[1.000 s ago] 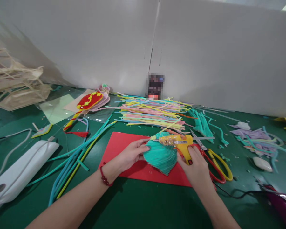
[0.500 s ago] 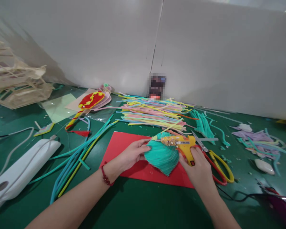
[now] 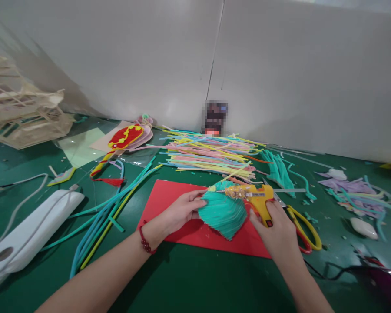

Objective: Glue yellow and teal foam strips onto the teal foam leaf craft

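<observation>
My left hand (image 3: 185,212) pinches the left edge of a teal, leaf-shaped piece made of fuzzy pipe cleaners (image 3: 224,217). My right hand (image 3: 276,228) is wrapped round the handle of a yellow hot glue gun (image 3: 260,202), with a clear glue stick (image 3: 289,190) poking out of its back. The gun's nozzle points left, over the upper edge of the teal piece, close to a small yellow bit by my left fingertips. Beneath lies a red sheet (image 3: 163,195). Scissors with red and yellow handles (image 3: 304,228) lie partly hidden behind my right hand.
Many pastel pipe cleaners (image 3: 208,156) are piled near the wall. A teal bundle (image 3: 278,167) and lilac scraps (image 3: 355,191) lie to the right. On the left are a white power strip (image 3: 35,232), loose teal strands (image 3: 101,226), a red-and-yellow fan (image 3: 125,137) and a wooden model (image 3: 29,113).
My right hand and the glue gun have shifted slightly to the right, the nozzle sliding along the teal piece's upper edge. My left hand stays nearly still on the piece.
</observation>
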A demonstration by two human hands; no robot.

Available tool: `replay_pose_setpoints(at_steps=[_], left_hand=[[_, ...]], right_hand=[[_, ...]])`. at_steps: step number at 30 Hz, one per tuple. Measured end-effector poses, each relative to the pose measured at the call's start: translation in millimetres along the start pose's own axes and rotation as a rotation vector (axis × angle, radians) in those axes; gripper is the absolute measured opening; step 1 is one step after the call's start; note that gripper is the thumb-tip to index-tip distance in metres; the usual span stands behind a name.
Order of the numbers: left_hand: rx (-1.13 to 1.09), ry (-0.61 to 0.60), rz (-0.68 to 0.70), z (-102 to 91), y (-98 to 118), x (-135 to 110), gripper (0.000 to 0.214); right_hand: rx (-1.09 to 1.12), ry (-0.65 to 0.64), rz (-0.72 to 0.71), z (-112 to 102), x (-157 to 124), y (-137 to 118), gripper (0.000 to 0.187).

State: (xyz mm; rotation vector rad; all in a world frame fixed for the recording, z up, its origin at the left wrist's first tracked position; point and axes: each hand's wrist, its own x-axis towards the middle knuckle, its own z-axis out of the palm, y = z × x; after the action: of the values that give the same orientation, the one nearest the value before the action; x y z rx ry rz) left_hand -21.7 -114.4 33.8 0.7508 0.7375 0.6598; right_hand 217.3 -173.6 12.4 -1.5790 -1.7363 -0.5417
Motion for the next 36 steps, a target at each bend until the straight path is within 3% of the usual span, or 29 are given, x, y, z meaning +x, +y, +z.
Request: replay_pose_setpoints(at_steps=[7, 10, 14, 17, 19, 21, 25, 29, 33, 36], left_hand=[[0.002, -0.001, -0.007, -1.6, -1, 1, 0.036], [0.016, -0.008, -0.017, -2.9, -1, 2, 0.038], [0.013, -0.068, -0.021, -7.9, -1, 2, 0.041], [0.04, -0.185, -0.059, -10.9, 5, 0, 0.051], [0.148, -0.315, -0.123, -11.0, 12, -3, 0.056], [0.328, -0.351, -0.119, -9.8, 19, -5, 0.056], [0.644, -0.203, 0.001, -7.2, 26, -5, 0.054], [0.842, -0.038, 0.116, -5.8, 22, -4, 0.044], [0.981, 0.057, 0.203, -1.2, 17, -9, 0.033], [1.128, 0.121, 0.25, 4.1, 18, -15, 0.037]], right_hand=[[-0.025, -0.009, -0.014, 1, -1, 2, 0.026], [-0.034, -0.048, 0.019, -1, 2, 7, 0.038], [0.017, -0.118, 0.29, -11, 17, 19, 0.056], [0.009, -0.138, 0.531, -16, 26, 33, 0.06], [0.009, -0.14, 0.641, -16, 28, 44, 0.059], [0.036, -0.154, 0.707, -13, 25, 53, 0.056], [0.075, -0.163, 0.735, -4, 17, 62, 0.049], [-0.045, -0.158, 0.674, 2, 13, 71, 0.05], [-0.114, -0.208, 0.733, 2, 10, 84, 0.048], [-0.149, -0.234, 0.775, 3, 8, 91, 0.047]])
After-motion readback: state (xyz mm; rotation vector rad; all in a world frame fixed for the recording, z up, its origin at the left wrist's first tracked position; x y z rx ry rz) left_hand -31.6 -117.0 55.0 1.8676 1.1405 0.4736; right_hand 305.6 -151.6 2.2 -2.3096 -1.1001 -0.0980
